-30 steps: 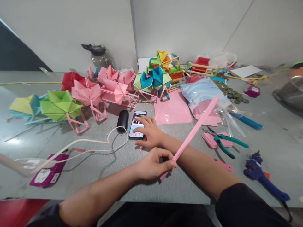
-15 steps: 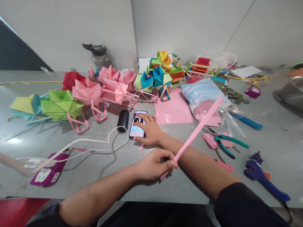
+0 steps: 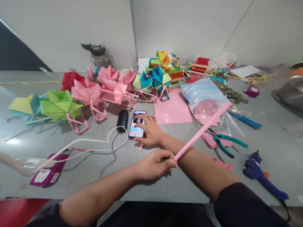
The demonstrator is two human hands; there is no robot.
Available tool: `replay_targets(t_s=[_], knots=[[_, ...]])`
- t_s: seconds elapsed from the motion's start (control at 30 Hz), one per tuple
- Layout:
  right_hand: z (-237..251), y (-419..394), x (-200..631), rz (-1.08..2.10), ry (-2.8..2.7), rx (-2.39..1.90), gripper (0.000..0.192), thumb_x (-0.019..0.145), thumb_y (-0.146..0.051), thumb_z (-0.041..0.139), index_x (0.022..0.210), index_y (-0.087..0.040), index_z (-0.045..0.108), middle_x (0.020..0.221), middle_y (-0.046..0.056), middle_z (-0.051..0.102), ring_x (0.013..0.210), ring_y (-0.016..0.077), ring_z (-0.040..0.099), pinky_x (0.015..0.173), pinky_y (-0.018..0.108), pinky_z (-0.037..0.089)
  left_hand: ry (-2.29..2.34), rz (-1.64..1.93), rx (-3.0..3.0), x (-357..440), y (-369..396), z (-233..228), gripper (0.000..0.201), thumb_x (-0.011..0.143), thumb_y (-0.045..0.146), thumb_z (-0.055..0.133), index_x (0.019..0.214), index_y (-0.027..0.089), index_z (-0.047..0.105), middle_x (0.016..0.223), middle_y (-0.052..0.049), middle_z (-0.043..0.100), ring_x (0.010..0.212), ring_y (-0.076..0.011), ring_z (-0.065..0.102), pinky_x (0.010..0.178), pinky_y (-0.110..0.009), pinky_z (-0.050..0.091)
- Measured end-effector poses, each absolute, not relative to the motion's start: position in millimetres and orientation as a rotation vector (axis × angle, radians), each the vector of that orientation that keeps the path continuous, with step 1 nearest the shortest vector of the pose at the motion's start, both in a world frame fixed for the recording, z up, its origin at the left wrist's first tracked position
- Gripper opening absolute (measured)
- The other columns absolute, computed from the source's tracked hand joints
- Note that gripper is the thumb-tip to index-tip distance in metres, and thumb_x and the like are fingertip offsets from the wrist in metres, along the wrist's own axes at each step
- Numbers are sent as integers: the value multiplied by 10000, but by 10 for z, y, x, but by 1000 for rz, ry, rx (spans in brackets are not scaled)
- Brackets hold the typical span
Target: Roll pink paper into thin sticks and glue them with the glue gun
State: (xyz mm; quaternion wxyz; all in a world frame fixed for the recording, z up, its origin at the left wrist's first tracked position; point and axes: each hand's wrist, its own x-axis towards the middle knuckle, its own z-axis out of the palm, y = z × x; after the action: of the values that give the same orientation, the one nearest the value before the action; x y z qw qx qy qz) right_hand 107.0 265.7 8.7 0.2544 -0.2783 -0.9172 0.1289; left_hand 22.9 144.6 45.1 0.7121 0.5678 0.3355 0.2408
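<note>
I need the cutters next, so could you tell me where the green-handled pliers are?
In the head view the green-handled pliers lie on the table right of the right forearm, on a small stack of pink paper, with the blue glue gun nearer.

A grey table (image 3: pixel 272 132) runs back to plain white walls (image 3: pixel 189 28). Left of the walls' corner, a dark triangular patch (image 3: pixel 16 53) shows.

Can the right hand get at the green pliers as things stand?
Probably yes. The right hand rests on the phone and holds nothing; the pliers lie uncovered on the table, though the strip slants between.
</note>
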Motion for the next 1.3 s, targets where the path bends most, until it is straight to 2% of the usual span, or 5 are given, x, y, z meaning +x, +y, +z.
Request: replay_targets(t_s=[0.43,0.7,0.9,1.13,1.3], knots=[[87,2679,1275,281,-2364,-991,448,888,-557,732,1184,-221,721,1505,164,569,1370,386,441,1081,554,330,781,619,1217,237,1469,448,408,986,547,625,886,152,642,722,10,567,640,-109,524,608,-243,427],[97,2667,1256,293,-2355,-966,424,871,-554,755,1125,-216,727,1467,152,611,1331,364,479,1059,535,347,819,531,1155,222,1481,490,298,917,432,705,904,135,696,722,7,631,412,-42,444,403,-200,328],[100,2665,1256,305,-2367,-970,419,883,-560,734,1131,-221,729,1471,153,610,1337,364,482,1050,531,345,812,527,1168,223,1488,515,170,852,291,709,890,125,720,700,-12,669,422,-52,485,426,-195,370],[108,2665,1254,312,-2386,-980,423,882,-546,734,1143,-213,724,1472,156,596,1323,363,488,1061,534,333,806,542,1169,193,1498,481,159,803,259,706,886,125,720,714,-15,674,437,-57,498,436,-201,380],[96,2676,1254,321,-2399,-978,444,896,-554,716,1168,-205,720,1327,153,624,1226,339,528,1017,507,373,791,540,1160,189,1492,448,163,778,247,716,890,129,715,731,-16,681,466,-58,516,459,-197,407]])
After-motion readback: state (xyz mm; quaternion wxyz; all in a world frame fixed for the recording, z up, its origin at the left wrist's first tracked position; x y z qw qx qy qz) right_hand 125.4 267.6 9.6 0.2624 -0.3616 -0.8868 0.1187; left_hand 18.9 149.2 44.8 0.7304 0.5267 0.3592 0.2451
